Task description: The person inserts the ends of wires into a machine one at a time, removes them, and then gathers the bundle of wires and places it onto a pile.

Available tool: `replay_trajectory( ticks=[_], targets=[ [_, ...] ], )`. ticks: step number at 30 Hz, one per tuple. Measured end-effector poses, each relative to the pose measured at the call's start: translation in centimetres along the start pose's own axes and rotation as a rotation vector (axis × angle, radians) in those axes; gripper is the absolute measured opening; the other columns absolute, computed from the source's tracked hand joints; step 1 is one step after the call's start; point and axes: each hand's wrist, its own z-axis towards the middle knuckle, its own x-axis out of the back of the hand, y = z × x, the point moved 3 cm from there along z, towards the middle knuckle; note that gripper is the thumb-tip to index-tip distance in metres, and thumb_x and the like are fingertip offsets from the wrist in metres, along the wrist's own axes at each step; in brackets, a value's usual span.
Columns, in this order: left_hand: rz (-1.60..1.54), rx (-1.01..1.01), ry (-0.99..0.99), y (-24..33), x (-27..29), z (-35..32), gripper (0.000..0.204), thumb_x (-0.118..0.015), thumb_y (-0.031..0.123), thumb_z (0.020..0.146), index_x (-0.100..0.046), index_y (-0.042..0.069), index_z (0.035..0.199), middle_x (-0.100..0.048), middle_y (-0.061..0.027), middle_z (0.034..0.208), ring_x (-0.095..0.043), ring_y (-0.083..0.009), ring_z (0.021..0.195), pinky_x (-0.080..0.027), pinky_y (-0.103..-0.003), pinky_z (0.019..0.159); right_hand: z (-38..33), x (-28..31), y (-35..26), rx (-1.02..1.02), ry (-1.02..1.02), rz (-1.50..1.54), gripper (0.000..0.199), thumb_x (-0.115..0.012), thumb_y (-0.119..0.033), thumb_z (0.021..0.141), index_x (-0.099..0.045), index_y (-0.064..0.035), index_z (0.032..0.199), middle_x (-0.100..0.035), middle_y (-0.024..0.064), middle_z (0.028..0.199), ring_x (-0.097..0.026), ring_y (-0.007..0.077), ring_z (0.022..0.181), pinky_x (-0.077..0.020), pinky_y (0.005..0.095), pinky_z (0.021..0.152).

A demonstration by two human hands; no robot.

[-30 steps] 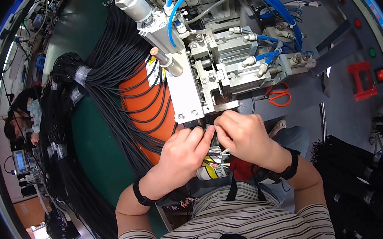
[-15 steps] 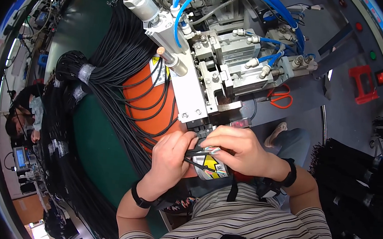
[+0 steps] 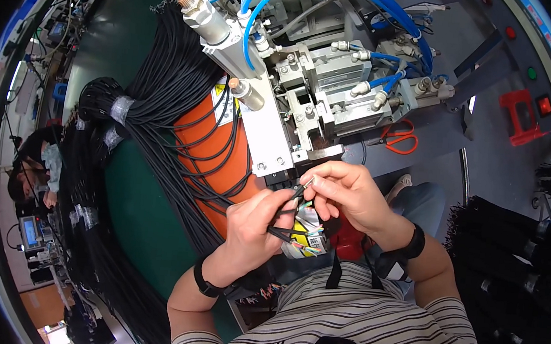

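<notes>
The metal machine (image 3: 338, 68) is the landmark here, and just at its near side the person works with both hands. The left hand (image 3: 250, 226) has its fingers closed around a few black cables, probably so that they stay together while one is handled. The cable (image 3: 297, 193) in work points upward from this grip, close to the near end of the machine. The right hand (image 3: 353, 196) brings thumb and index finger together on its thin, pale tip, and its other fingers are loosely curled; such a light pinch seems to suit a small end. Under the left grip, other coloured wire ends (image 3: 313, 232) hang free, nearer to the person than the machine. To the left of the machine, the big cable bundle (image 3: 173, 63) lies spread over an orange surface (image 3: 235, 158), perhaps to be easily reached. To the right of the machine, orange-handled scissors (image 3: 395, 134) rest on the grey desk, maybe aside for convenience.
</notes>
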Motion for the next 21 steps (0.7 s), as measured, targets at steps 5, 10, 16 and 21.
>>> replay_trajectory(
  ticks=[5,10,16,21],
  targets=[
    [0.135,-0.215,-0.023,0.2,-0.5,0.4,0.025,-0.073,0.0,0.081,-0.065,0.0,0.105,-0.062,-0.0102,0.08,-0.064,-0.0252,0.062,-0.048,-0.033,0.05,0.8,2.2,1.3,-0.231,-0.14,0.321,0.023,-0.06,0.0,0.096,-0.062,0.0035,0.118,-0.064,0.004,0.085,-0.062,0.0053,0.066,-0.0425,0.0145,0.057],
    [0.138,-0.212,0.017,0.8,-0.7,0.1,0.021,-0.075,0.002,0.08,-0.065,0.0,0.099,-0.06,-0.0105,0.075,-0.062,-0.0249,0.058,-0.046,-0.034,0.048,-0.6,-1.3,-0.1,0.098,0.037,-0.329,0.025,-0.061,0.003,0.094,-0.062,0.0032,0.119,-0.062,0.0041,0.088,-0.063,0.0073,0.071,-0.0468,0.0174,0.061],
    [-0.029,-0.062,0.064,0.2,-0.4,0.3,0.018,-0.076,0.001,0.079,-0.062,0.002,0.091,-0.055,-0.0093,0.066,-0.057,-0.0252,0.052,-0.043,-0.035,0.045,-2.1,-3.2,0.1,0.622,0.111,-0.69,0.031,-0.063,0.006,0.091,-0.063,0.0022,0.122,-0.062,0.006,0.098,-0.063,0.0108,0.085,-0.0516,0.0235,0.072],
    [-0.007,-0.067,0.051,0.4,-0.3,0.0,0.019,-0.076,0.001,0.079,-0.061,0.001,0.091,-0.054,-0.0091,0.065,-0.056,-0.025,0.051,-0.043,-0.035,0.045,-2.3,-2.7,-0.3,0.731,0.179,-0.842,0.026,-0.062,0.005,0.093,-0.066,0.0029,0.119,-0.064,0.0078,0.099,-0.064,0.0136,0.085,-0.0515,0.0246,0.071]
  ],
)
